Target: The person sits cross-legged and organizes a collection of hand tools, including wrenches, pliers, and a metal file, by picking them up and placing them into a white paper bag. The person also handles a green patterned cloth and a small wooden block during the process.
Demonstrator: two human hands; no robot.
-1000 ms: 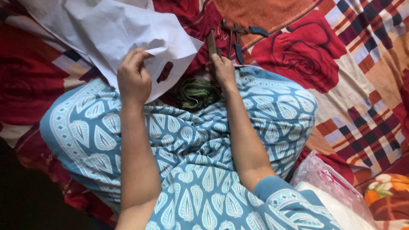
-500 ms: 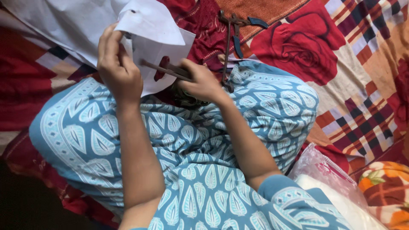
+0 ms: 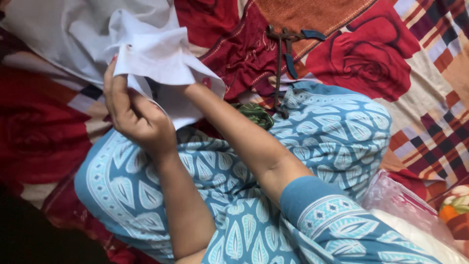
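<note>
Head view: left hand (image 3: 134, 115) pinches the crumpled white sheet of paper (image 3: 151, 54) with cut-out holes, held up just above the lap. Right hand is hidden behind that sheet, its grip untellable. Cutting looks underway, unfinished. Beyond the right forearm lie dark metal blue-handled pliers (image 3: 286, 54) on the red rose-patterned blanket (image 3: 376, 63).

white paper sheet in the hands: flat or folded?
Folded and bunched. The white paper sheet is creased into peaks over the left hand, which pinches its edge; the right hand is hidden beneath it.
</note>
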